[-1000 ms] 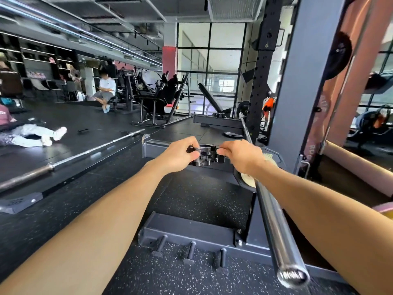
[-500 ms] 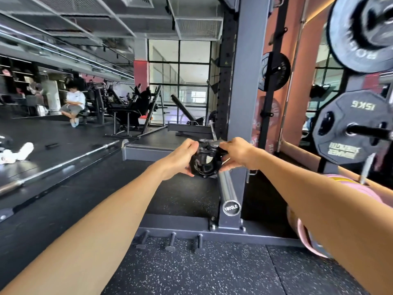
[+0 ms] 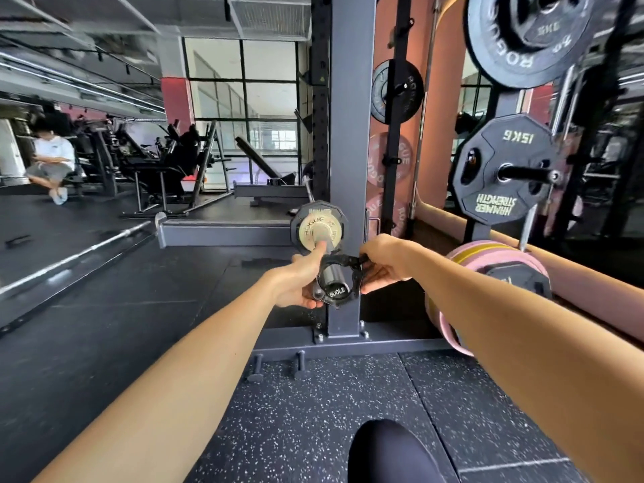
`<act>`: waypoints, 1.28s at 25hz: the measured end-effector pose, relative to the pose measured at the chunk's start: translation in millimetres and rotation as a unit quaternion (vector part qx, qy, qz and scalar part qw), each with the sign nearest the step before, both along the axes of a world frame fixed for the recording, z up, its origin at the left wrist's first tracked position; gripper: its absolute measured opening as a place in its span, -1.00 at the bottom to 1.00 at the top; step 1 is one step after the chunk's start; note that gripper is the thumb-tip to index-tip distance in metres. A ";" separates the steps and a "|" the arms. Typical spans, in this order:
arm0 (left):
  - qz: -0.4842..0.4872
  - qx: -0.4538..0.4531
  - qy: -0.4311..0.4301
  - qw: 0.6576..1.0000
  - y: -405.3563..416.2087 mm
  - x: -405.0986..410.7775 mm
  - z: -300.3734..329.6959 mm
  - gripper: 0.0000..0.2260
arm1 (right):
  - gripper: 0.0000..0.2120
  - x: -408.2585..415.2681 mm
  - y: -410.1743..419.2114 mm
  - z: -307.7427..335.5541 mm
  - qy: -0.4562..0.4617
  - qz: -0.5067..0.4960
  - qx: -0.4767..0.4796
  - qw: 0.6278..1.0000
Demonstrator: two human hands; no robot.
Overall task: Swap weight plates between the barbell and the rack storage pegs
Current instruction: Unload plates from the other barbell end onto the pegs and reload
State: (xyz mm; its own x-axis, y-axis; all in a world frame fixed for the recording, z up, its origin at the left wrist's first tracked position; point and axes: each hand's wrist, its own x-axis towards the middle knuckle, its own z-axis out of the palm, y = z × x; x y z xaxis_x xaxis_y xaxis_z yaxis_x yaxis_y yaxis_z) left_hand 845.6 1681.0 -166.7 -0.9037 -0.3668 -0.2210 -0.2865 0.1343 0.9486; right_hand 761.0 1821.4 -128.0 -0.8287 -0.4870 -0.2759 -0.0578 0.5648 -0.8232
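The barbell sleeve point(image 3: 322, 235) points at me, its end cap point(image 3: 337, 291) close to the camera. A black collar clamp point(image 3: 343, 273) rings the sleeve right at its end. My left hand point(image 3: 299, 278) grips the clamp's left side, thumb along the sleeve. My right hand point(image 3: 381, 261) pinches the clamp's lever on the right. Further along the sleeve sit a small tan plate point(image 3: 319, 231) and a black plate point(image 3: 296, 224) behind it. A black 15 kg plate point(image 3: 501, 169) hangs on a rack storage peg point(image 3: 528, 174) at right.
The grey rack upright point(image 3: 352, 134) stands just behind the sleeve. A large black plate point(image 3: 522, 40) hangs top right; pink and yellow plates point(image 3: 484, 259) lean low right. Short floor pegs point(image 3: 299, 364) stick out of the rack base. A second barbell point(image 3: 76, 256) lies left. A person point(image 3: 52, 162) sits far left.
Both hands have drawn the collar clamp along the sleeve toward me, to the sleeve's end. The view has swung right and lowered, so the sleeve now points at the camera.
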 end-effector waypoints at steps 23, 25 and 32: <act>0.152 -0.017 -0.008 0.988 -34.4 -101.0 -42.4 -0.71 | -0.65 -109.9 -69.3 -73.2 0.023 -0.110 -0.149 0.982; 0.159 -0.024 0.000 0.987 -46.1 -121.4 -39.8 -0.74 | -0.67 -129.4 -82.7 -74.7 0.020 -0.107 -0.153 0.982; 0.185 -0.028 0.010 0.982 -90.1 -191.1 -39.5 -0.79 | -0.69 -195.8 -133.7 -78.1 0.032 -0.139 -0.160 0.977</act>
State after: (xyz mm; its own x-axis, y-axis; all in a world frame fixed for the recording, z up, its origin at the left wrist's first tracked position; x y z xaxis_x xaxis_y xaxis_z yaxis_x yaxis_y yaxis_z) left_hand 654.5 1591.0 -206.2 -0.7097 -0.6827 -0.1739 -0.3063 0.0768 0.9488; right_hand 565.2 1687.7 -206.1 -0.9515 -0.2943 -0.0894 0.0033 0.2809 -0.9597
